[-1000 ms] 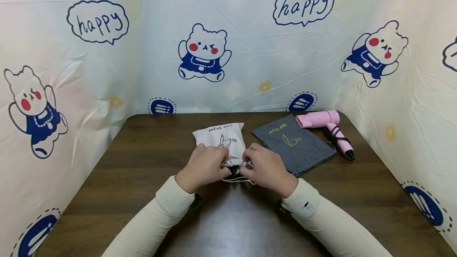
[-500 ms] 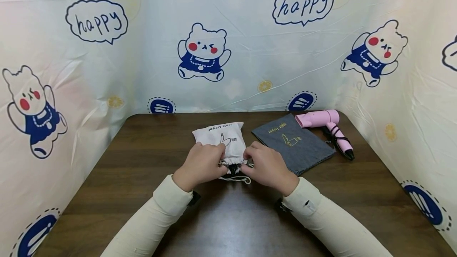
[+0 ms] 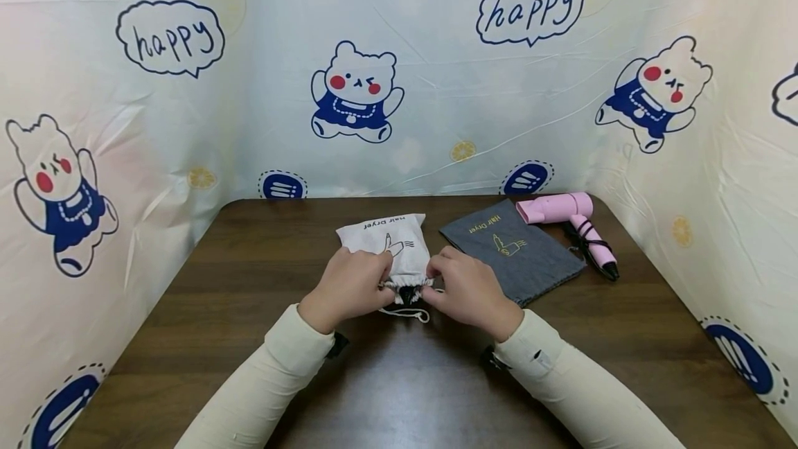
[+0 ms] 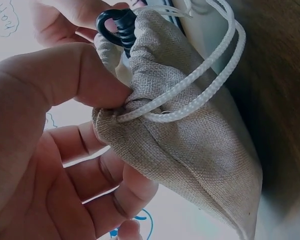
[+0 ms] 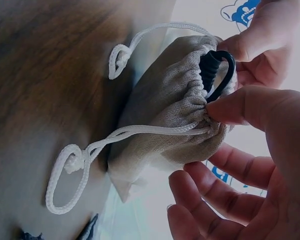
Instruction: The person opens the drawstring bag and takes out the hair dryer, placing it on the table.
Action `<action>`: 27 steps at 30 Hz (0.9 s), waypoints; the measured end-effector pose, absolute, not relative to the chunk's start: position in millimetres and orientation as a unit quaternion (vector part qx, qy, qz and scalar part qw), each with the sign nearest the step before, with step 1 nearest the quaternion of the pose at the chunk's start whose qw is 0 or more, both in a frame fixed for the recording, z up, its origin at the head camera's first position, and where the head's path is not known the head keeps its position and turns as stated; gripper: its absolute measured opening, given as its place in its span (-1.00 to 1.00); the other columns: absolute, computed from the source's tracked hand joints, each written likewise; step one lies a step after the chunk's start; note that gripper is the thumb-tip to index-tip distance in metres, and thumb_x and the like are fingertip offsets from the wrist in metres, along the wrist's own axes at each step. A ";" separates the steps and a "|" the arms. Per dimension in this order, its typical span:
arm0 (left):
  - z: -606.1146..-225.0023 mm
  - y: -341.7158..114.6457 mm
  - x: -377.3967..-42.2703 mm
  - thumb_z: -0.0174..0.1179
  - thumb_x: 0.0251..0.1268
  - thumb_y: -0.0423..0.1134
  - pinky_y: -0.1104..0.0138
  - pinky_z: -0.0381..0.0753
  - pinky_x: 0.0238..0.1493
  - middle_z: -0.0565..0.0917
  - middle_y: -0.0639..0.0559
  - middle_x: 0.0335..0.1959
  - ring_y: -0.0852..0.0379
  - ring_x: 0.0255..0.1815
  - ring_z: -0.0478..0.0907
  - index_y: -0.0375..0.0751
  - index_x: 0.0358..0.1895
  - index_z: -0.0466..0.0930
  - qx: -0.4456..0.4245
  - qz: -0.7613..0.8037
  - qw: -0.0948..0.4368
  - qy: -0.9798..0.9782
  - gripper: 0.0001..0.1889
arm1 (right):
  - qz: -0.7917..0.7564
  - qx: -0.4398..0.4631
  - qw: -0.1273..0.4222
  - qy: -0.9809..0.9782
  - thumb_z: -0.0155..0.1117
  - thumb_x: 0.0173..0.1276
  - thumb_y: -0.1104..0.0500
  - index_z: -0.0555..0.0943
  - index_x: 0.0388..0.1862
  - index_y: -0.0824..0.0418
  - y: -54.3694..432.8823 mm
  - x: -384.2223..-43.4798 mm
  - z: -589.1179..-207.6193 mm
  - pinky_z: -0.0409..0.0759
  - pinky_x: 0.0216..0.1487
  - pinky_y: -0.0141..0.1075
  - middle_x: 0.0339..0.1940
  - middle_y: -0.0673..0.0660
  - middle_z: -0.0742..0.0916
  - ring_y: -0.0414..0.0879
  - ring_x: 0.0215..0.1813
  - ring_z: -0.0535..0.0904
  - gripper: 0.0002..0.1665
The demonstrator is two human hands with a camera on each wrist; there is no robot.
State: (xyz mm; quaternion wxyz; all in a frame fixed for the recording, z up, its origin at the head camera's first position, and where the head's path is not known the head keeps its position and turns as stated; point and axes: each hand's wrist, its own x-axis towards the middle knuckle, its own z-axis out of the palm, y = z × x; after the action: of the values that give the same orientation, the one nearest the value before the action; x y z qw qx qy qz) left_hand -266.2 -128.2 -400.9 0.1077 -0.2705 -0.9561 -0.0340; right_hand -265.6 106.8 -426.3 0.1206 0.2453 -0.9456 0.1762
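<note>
Pinching white drawstring bag (image 3: 409, 266) at mouth with left hand (image 3: 346, 288) and right hand (image 3: 475, 289); showing black ribbed cord (image 5: 209, 70) inside, gray pouch (image 3: 526, 267) right of bag.

"Hair Dryer" on white bag (image 3: 409, 265), centre of head frame; same words in yellow on grey cloth (image 3: 544, 263), right of centre. Backdrop (image 3: 436, 102) reads "happy" upper left and upper right. Blue badges (image 3: 283, 185): marks illegible.
</note>
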 end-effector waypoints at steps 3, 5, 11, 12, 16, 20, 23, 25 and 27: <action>-400.7 -128.8 -265.7 0.34 0.02 -0.03 0.20 0.21 -0.47 0.38 0.27 -0.74 0.24 -0.65 0.33 0.10 -0.56 0.33 -0.268 -0.035 0.099 -0.958 -0.69 | 0.176 0.245 0.120 -0.946 0.46 0.20 -0.10 0.66 -0.31 -0.08 107.1 -265.9 -427.0 0.47 -0.44 -0.28 -0.26 -0.07 0.64 -0.25 -0.43 0.45 -0.80; -400.0 -128.7 -264.8 0.33 0.03 -0.04 0.20 0.21 -0.46 0.38 0.26 -0.74 0.24 -0.64 0.33 0.10 -0.56 0.33 -0.267 -0.034 0.095 -0.958 -0.70 | 0.175 0.245 0.119 -0.946 0.46 0.20 -0.11 0.66 -0.31 -0.08 107.0 -265.9 -427.5 0.47 -0.43 -0.28 -0.26 -0.07 0.65 -0.26 -0.43 0.45 -0.80; -398.6 -127.7 -264.2 0.33 0.02 -0.05 0.19 0.23 -0.46 0.39 0.27 -0.74 0.24 -0.64 0.35 0.10 -0.58 0.34 -0.266 -0.030 0.095 -0.959 -0.70 | 0.173 0.244 0.124 -0.946 0.47 0.19 -0.12 0.65 -0.33 -0.09 107.1 -266.1 -427.7 0.46 -0.44 -0.29 -0.26 -0.04 0.67 -0.26 -0.43 0.44 -0.79; -398.9 -127.9 -264.6 0.34 0.00 -0.05 0.19 0.24 -0.46 0.38 0.27 -0.74 0.24 -0.64 0.35 0.10 -0.58 0.33 -0.268 -0.029 0.099 -0.958 -0.70 | 0.171 0.244 0.126 -0.946 0.47 0.18 -0.12 0.65 -0.34 -0.09 107.3 -266.0 -427.4 0.46 -0.45 -0.28 -0.26 -0.04 0.67 -0.26 -0.43 0.44 -0.79; -400.4 -129.8 -265.6 0.34 -0.06 -0.05 0.19 0.25 -0.50 0.36 0.29 -0.76 0.25 -0.66 0.34 0.11 -0.60 0.31 -0.277 -0.026 0.121 -0.953 -0.69 | 0.164 0.246 0.139 -0.945 0.46 0.16 -0.11 0.65 -0.36 -0.10 107.8 -264.9 -426.3 0.46 -0.46 -0.25 -0.28 -0.07 0.65 -0.26 -0.43 0.45 -0.80; -400.6 -131.7 -266.2 0.33 -0.05 -0.05 0.21 0.24 -0.53 0.34 0.29 -0.76 0.26 -0.68 0.32 0.11 -0.60 0.30 -0.284 -0.026 0.129 -0.950 -0.68 | 0.164 0.244 0.140 -0.946 0.46 0.16 -0.09 0.65 -0.36 -0.09 108.1 -264.9 -425.3 0.48 -0.45 -0.25 -0.28 -0.09 0.64 -0.26 -0.43 0.45 -0.81; -400.0 -132.8 -266.7 0.34 -0.02 -0.04 0.21 0.23 -0.55 0.34 0.29 -0.76 0.26 -0.68 0.30 0.11 -0.59 0.30 -0.283 -0.023 0.127 -0.950 -0.68 | 0.165 0.241 0.135 -0.947 0.46 0.16 -0.08 0.65 -0.35 -0.08 108.4 -265.6 -424.9 0.49 -0.44 -0.24 -0.27 -0.08 0.65 -0.25 -0.43 0.46 -0.81; -399.4 -133.5 -266.8 0.34 -0.01 -0.05 0.20 0.23 -0.56 0.34 0.28 -0.77 0.26 -0.69 0.31 0.10 -0.59 0.31 -0.281 -0.019 0.124 -0.951 -0.68 | 0.165 0.239 0.132 -0.948 0.45 0.17 -0.08 0.65 -0.35 -0.07 108.7 -266.1 -424.4 0.49 -0.44 -0.24 -0.27 -0.07 0.66 -0.25 -0.42 0.46 -0.82; -398.8 -133.8 -266.9 0.34 -0.01 -0.05 0.20 0.24 -0.56 0.34 0.28 -0.77 0.26 -0.68 0.31 0.10 -0.59 0.31 -0.279 -0.017 0.122 -0.952 -0.68 | 0.167 0.236 0.128 -0.949 0.44 0.17 -0.08 0.65 -0.35 -0.07 109.1 -266.6 -423.9 0.49 -0.44 -0.24 -0.27 -0.04 0.67 -0.24 -0.42 0.46 -0.82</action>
State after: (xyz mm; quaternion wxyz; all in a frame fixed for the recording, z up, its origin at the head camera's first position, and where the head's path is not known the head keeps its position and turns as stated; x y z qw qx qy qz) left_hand -266.9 -133.8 -398.8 0.1216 -0.2788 -0.9525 -0.0168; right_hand -266.6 109.1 -423.9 0.1279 0.2362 -0.9487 0.1667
